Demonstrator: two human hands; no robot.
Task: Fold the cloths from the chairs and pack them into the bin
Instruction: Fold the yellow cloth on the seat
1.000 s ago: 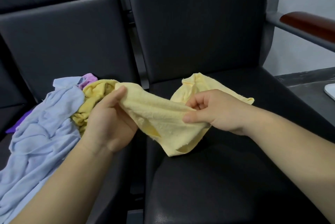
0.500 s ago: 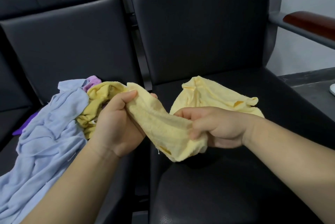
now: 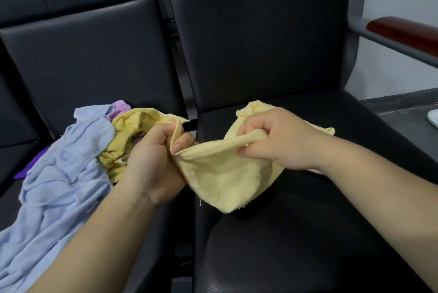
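Two black padded chairs stand side by side, the left chair point(image 3: 94, 67) and the right chair point(image 3: 260, 43), with a narrow gap between them; a sliver of a third seat shows at the far left edge. On the left chair's seat lies a heap of cloths. The largest is one blue cloth point(image 3: 61, 186), crumpled and running from the seat's back down past its front edge. One pale yellow cloth point(image 3: 225, 174) is held up over the gap and the left front part of the right chair's seat, sagging in a pouch between the two hands, while its far end trails behind the right hand toward the middle of that seat. The left hand point(image 3: 151, 164) is clenched around the cloth's left edge, thumb pressed on the front. The right hand point(image 3: 279, 140) pinches the rolled upper edge, fingers curled over it. The left hand and wrist partly cover one darker yellow cloth point(image 3: 123, 143), bunched at the right side of the heap. Lilac fabric point(image 3: 119, 107) peeks out at the heap's back and purple fabric point(image 3: 30, 167) at its left; whether these are one cloth I cannot tell. One wooden armrest point(image 3: 400, 29) sits to the right of the right chair, and a white object point(image 3: 433, 118) is cut off at the right edge.
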